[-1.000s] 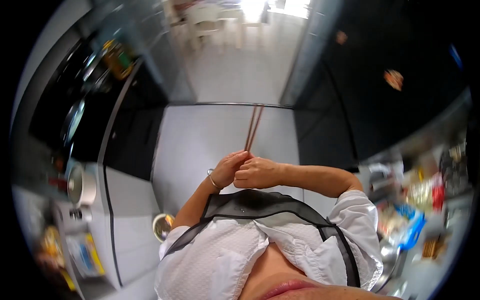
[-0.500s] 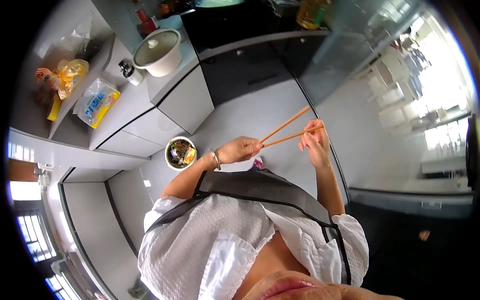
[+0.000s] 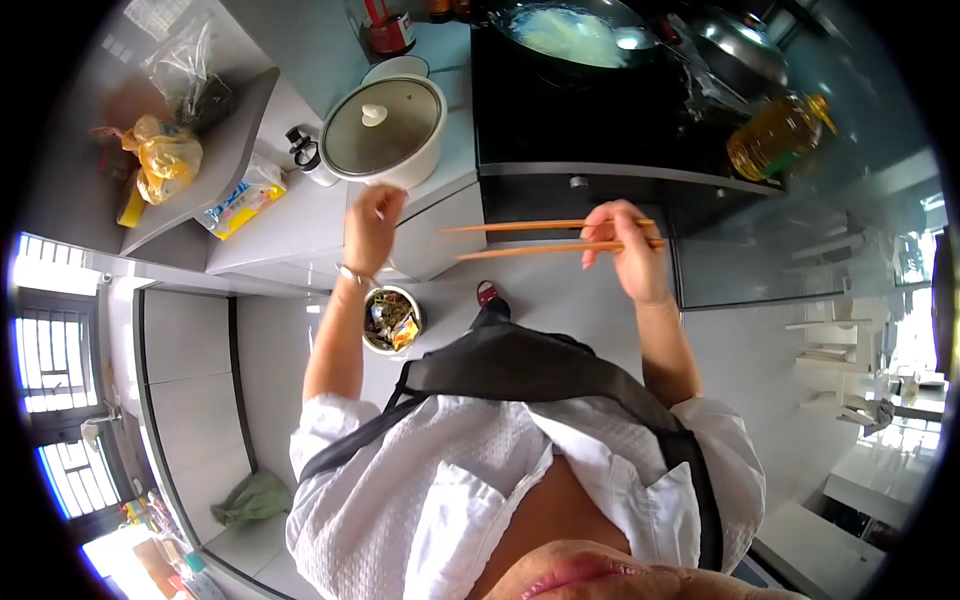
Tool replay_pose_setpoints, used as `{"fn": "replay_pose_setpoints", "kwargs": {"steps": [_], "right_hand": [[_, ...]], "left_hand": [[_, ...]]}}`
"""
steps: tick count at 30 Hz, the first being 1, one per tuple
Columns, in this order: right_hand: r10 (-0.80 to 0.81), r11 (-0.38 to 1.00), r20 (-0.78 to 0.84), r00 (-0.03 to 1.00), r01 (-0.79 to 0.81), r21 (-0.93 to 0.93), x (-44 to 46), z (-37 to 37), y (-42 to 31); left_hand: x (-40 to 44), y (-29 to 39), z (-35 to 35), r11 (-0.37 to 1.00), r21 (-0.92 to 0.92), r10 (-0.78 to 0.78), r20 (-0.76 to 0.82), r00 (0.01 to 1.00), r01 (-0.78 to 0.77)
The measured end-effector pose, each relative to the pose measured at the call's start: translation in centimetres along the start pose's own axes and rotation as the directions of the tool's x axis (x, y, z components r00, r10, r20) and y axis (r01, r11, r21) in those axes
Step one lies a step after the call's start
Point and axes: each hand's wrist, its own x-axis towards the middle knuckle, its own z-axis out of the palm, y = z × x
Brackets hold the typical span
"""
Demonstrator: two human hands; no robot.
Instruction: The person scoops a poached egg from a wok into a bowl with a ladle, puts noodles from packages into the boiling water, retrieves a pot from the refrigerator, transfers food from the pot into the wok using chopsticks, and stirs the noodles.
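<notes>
- Wooden chopsticks (image 3: 530, 227) lie clamped at one end in the right hand (image 3: 628, 245), their other ends pointing toward the left hand (image 3: 372, 235).
- Held apart from the right, the left hand has its fingers curled in; nothing shows between them.
- Grey table (image 3: 450, 145) just beyond the left hand, carrying a white pot (image 3: 425, 165) under a glass lid (image 3: 350, 140).
- Black hob (image 3: 560, 120) beyond the right hand, bearing a pan (image 3: 540, 68) with something pale inside.
- Pale floor (image 3: 580, 300) beneath both hands; a bin (image 3: 418, 303) of rubbish stands there, bodyward of the left hand.
- Barred windows (image 3: 55, 370) far left of the left hand.
</notes>
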Motion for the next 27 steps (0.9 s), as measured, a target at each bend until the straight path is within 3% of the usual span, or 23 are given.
{"fn": "replay_pose_setpoints", "kwargs": {"steps": [3,5,6,8,11,22,24,27], "right_hand": [[-0.005,1.0,-0.011,1.0,0.005,-0.03,5.5,-2.7,1.3],[-0.048,0.999,-0.102,0.994,0.046,-0.018,8.5,-3.9,1.6],[-0.04,0.999,-0.089,0.995,0.038,-0.02,10.2,-4.6,1.6],[-0.063,0.997,-0.216,0.974,0.051,-0.061,12.7,-5.7,2.0],[-0.068,0.995,-0.182,0.981,0.054,-0.08,16.8,-7.5,2.4],[-0.009,1.0,-0.058,0.998,0.01,0.02,29.0,-15.1,1.2],[-0.132,0.991,-0.121,0.984,0.135,0.019,29.8,-16.1,0.9],[-0.182,0.983,-0.123,0.976,0.184,0.005,30.6,-15.5,0.9]], "left_hand": [[10.3,-2.2,-1.0,0.985,0.141,0.112,-0.112,0.987,-0.096],[16.0,-4.4,-0.6,0.86,0.511,0.132,-0.205,0.97,-0.009],[18.5,-6.6,0.1,0.831,0.551,0.044,-0.197,0.979,0.073],[22.2,-7.8,0.2,0.798,0.575,-0.165,-0.083,0.983,0.182],[25.1,-7.7,1.7,0.76,0.601,-0.247,-0.083,0.965,0.246],[28.8,-0.6,9.8,0.739,0.607,-0.289,-0.107,0.951,0.292],[29.5,0.1,11.2,0.751,0.6,-0.253,-0.124,0.959,0.276],[29.4,-0.3,11.1,0.862,0.451,-0.179,-0.159,0.971,0.233]]}}
